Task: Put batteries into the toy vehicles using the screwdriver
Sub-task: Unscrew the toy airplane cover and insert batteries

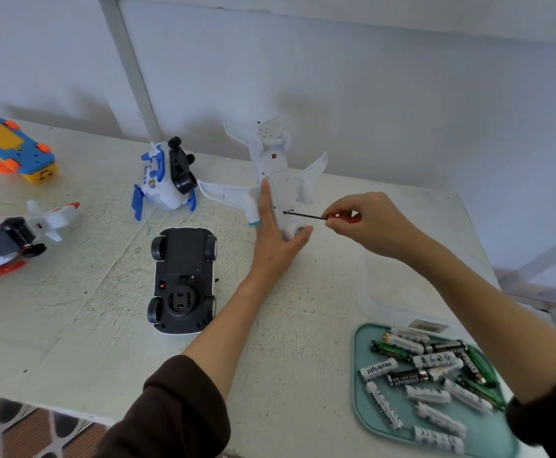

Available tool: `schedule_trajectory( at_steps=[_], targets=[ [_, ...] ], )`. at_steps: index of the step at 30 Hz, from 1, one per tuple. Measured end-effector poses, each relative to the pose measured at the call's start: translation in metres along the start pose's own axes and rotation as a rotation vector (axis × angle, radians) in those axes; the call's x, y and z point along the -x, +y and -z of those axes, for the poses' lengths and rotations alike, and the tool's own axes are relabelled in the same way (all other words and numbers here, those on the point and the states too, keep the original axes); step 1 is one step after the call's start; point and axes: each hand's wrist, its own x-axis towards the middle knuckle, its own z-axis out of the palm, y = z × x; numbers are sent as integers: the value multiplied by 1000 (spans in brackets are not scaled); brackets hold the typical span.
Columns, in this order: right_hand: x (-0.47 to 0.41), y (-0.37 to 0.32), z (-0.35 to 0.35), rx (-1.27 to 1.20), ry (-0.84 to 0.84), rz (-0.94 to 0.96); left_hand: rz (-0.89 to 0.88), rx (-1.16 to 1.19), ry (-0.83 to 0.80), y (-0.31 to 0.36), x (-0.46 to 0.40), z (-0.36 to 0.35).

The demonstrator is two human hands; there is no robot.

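On the surface point(71, 325), an upturned toy plane point(281, 180) is steadied by the flat, straight-fingered left hand point(275, 236) while a screwdriver point(316, 217) is pinched in the right hand point(369, 223), its tip at the plane's underside.

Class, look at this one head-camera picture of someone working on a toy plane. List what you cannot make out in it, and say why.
- Screw under the screwdriver tip on the white plane: too small to see.
- Plane's nose: covered by the left hand.
- Screwdriver handle: mostly wrapped by the right hand.
- Battery tray: lower edge cut off by the frame.
- Red and white toy: cut off at the left edge.
- Battery labels: mostly blurred.
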Motion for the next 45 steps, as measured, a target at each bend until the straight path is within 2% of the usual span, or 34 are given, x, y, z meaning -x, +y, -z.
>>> schedule_trajectory(
  at_steps=[28, 34, 37, 39, 42, 45],
  targets=[
    [0, -1, 1, 7, 10, -13, 6, 26, -20, 1, 1, 0],
    [-3, -17, 14, -142, 82, -54, -31, -43, -14, 1, 1, 0],
    [-10, -26, 19, 70, -69, -193, -54, -43, -25, 0, 2, 1],
    [-13, -28, 22, 120, -114, -264, -25, -36, -41, 2, 3, -1],
    [-16, -27, 25, 137, -79, -211, -14, -43, -56, 3, 5, -1],
    [-12, -22, 26, 10, -24, -71, 12, 15, -43, 5, 5, 0]
  ],
)
